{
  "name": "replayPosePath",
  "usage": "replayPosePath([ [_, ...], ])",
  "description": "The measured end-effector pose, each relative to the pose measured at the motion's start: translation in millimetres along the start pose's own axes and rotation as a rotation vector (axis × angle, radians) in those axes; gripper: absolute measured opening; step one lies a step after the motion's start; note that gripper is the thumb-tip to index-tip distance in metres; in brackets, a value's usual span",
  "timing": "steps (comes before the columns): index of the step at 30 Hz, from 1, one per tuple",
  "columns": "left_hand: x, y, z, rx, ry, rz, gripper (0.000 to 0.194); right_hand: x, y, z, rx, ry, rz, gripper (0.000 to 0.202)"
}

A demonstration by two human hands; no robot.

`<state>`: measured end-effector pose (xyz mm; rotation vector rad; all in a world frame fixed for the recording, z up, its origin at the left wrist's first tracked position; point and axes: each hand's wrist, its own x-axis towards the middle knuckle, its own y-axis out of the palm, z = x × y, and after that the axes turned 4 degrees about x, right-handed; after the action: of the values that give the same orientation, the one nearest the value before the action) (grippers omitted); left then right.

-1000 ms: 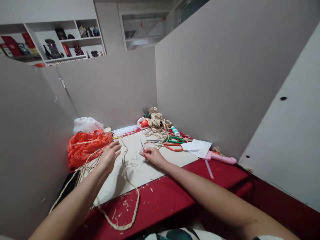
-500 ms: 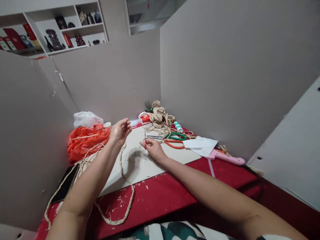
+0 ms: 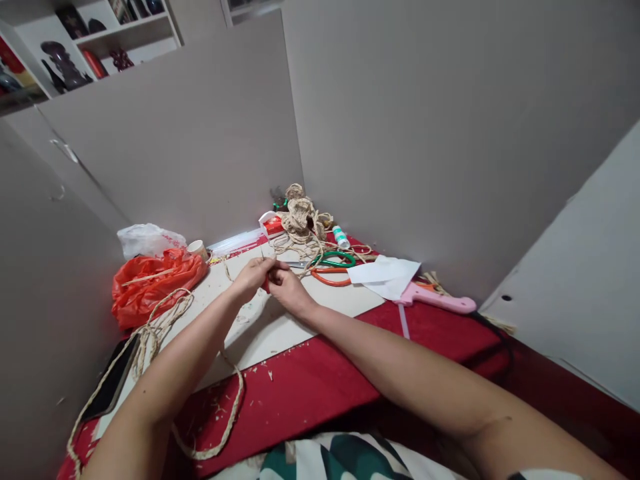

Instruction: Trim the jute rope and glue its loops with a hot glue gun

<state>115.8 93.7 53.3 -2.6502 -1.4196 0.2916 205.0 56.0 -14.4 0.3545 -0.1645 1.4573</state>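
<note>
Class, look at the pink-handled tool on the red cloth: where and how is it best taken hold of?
Probably around the middle of its pink handle, coming from above on the person's right: the handle is long and slim, with its rounded end pointing right, while white paper lies at the other end.

At the table's left, a red-orange plastic bag [image 3: 160, 280] sits crumpled, with a whitish plastic bag [image 3: 149, 240] just behind it and a pale cup [image 3: 197, 249] beside them. A flat black object [image 3: 109, 392] lies nearer the front. Toward the right, a white sheet [image 3: 383, 275] meets a pink handle [image 3: 445, 301]. Grey panels [image 3: 450, 120] stand around; beyond them, upper left, shelves [image 3: 121, 29] bear a dark vase-like ornament [image 3: 66, 67]
</note>
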Motion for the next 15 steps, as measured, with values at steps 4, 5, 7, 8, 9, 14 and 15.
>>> replayPosePath([
  [4, -8.6, -17.2, -11.6, -0.021, 0.011, 0.018, 0.045, -9.8, -0.3, 18.4, 0.073, 0.061, 0.178, 0.029],
  [5, -11.1, -20.9, -12.3, -0.021, 0.013, 0.018, 0.047, -12.2, 0.0, 21.6, 0.082, 0.074, 0.214, 0.031],
  [7, -16.1, -25.5, -9.9, 0.000, 0.012, 0.017, 0.049, -16.0, 1.4, 24.3, 0.087, 0.098, 0.253, 0.032],
  [8, -18.4, -26.2, -6.9, 0.022, 0.009, 0.018, 0.049, -17.3, 2.5, 23.6, 0.083, 0.109, 0.259, 0.032],
  [9, -20.6, -26.1, -3.3, 0.049, 0.005, 0.018, 0.049, -18.5, 4.0, 21.9, 0.075, 0.118, 0.259, 0.031],
  [14, -29.9, -22.2, 10.0, 0.168, 0.016, 0.014, 0.053, -20.4, 11.4, 11.9, -0.014, 0.106, 0.220, 0.023],
  [15, -31.9, -22.6, 10.4, 0.181, 0.024, 0.011, 0.053, -19.1, 11.1, 12.4, -0.044, 0.089, 0.191, 0.024],
])
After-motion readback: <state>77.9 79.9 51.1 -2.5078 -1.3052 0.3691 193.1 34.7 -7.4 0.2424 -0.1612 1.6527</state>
